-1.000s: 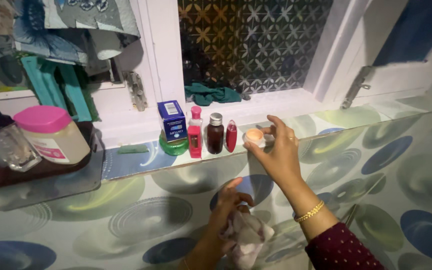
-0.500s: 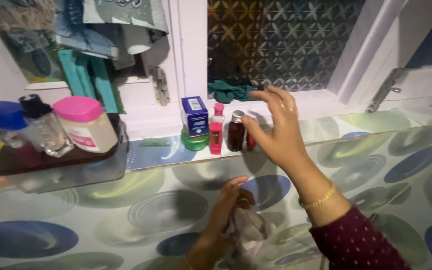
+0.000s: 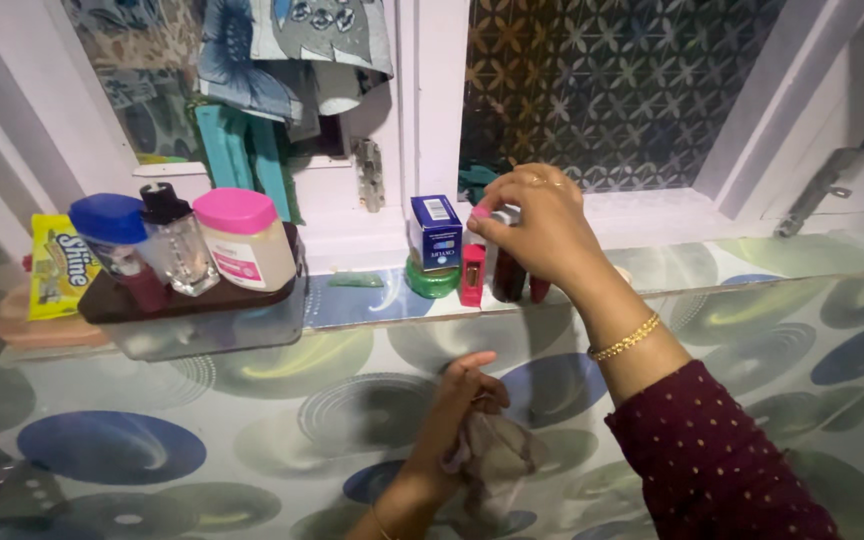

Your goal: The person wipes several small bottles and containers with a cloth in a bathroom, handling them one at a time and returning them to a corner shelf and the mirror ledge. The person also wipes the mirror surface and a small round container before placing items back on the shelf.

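A: Entry, ledge under the window. Right hand (image 3: pixel 537 228) is up at the row of small bottles, fingers curled down over the tops. Thumb and forefinger pinch the cap of the pink bottle (image 3: pixel 472 272); the bottle stands upright on the ledge, not lifted.

B: And the left hand (image 3: pixel 452 425)?

A: Low, against the patterned wall below the ledge. It is closed around a crumpled grey cloth (image 3: pixel 497 460), which hangs bunched from the fingers.

B: Progress, as far as it shows?

A: My judgement: early. Cloth is in hand but touches nothing on the ledge. All bottles stand in their row. Nothing set aside.

B: Neighbours of the pink bottle?

A: Just to its left, a blue box (image 3: pixel 436 232) on a green round tin (image 3: pixel 431 280). Touching or nearly touching on its right, a dark bottle (image 3: pixel 508 280), then 1 small red bottle (image 3: pixel 539 290), mostly hidden by the hand; I cannot tell its shape for sure.

B: Further left?

A: A brown tray (image 3: pixel 187 298) with a pink-lidded jar (image 3: pixel 246 240), a clear glass bottle (image 3: pixel 176 240) and a blue-capped container (image 3: pixel 112 228). A yellow packet (image 3: pixel 55 268) beside it.

B: Obstructions?

A: The row is tight; the dark bottle could tip if the pink one is drawn out sideways. Window frame (image 3: pixel 432 90) stands close behind.
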